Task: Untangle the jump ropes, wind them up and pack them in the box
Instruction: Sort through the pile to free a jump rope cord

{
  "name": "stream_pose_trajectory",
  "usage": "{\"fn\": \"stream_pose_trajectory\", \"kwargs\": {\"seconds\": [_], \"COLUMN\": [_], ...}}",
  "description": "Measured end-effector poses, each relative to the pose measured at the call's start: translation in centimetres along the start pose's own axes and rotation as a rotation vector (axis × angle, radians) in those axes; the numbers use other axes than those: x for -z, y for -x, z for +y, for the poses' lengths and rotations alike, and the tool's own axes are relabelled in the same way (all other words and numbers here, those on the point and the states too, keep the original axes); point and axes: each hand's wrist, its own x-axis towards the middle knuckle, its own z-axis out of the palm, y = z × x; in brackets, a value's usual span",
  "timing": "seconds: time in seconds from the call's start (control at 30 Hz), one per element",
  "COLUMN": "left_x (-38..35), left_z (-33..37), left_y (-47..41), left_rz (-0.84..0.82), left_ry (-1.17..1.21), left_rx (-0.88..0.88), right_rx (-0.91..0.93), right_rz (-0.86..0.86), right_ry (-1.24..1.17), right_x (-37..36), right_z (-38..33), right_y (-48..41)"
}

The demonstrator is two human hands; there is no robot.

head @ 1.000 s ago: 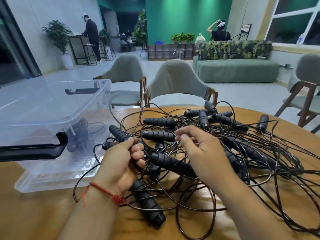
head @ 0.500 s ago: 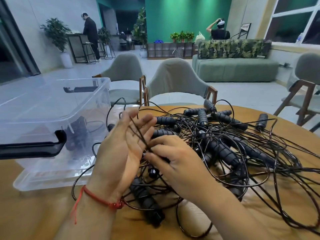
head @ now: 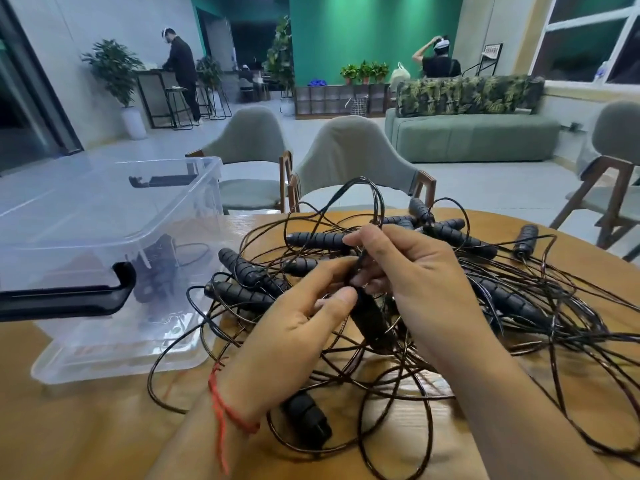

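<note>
A tangled heap of black jump ropes (head: 485, 306) with ribbed black handles covers the round wooden table (head: 86, 427). My left hand (head: 294, 327) and my right hand (head: 415, 282) meet above the heap's middle. Between them a black handle (head: 370, 317) stands tilted; my left thumb and fingers pinch it and my right fingers curl round its upper end. A loop of cord (head: 367, 192) rises above my right hand. The clear plastic box (head: 104, 237) stands at the left; something dark lies inside it, seen through the wall.
The box has black latch handles (head: 69, 296) on its near and far ends. Grey chairs (head: 353, 161) stand behind the table and one at the right (head: 613, 168). Loose cords spread to the table's right edge. Two people stand far back in the room.
My left hand, which had cords across its open palm, now pinches a handle. My right hand has risen and grips the same handle's top. A cord loop has lifted above the heap.
</note>
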Motion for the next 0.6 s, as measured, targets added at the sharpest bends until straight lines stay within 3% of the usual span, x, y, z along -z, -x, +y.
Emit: {"fn": "stream_pose_trajectory", "kwargs": {"seconds": [0.13, 0.23, 0.4, 0.5, 0.6], "left_x": [-0.5, -0.1, 0.0, -0.8, -1.1], "left_z": [-0.3, -0.9, -0.4, -0.4, -0.9], "left_y": [-0.5, -0.6, -0.3, -0.4, -0.7], "left_rz": [0.200, 0.331, 0.245, 0.116, 0.151], "left_ry": [-0.051, -0.092, -0.437, -0.349, -0.255], "left_rx": [0.008, 0.125, 0.042, 0.092, 0.141], "right_rx": [-0.072, -0.107, -0.113, -0.079, -0.036], "right_rz": [0.014, 0.042, 0.012, -0.050, -0.098], "right_ry": [-0.136, -0.192, -0.169, -0.125, -0.080], "right_x": [-0.3, -0.4, -0.3, -0.6, -0.8], "right_z": [0.4, 0.3, 0.4, 0.6, 0.6], "right_y": [-0.1, -0.2, -0.3, -0.2, 0.0]}}
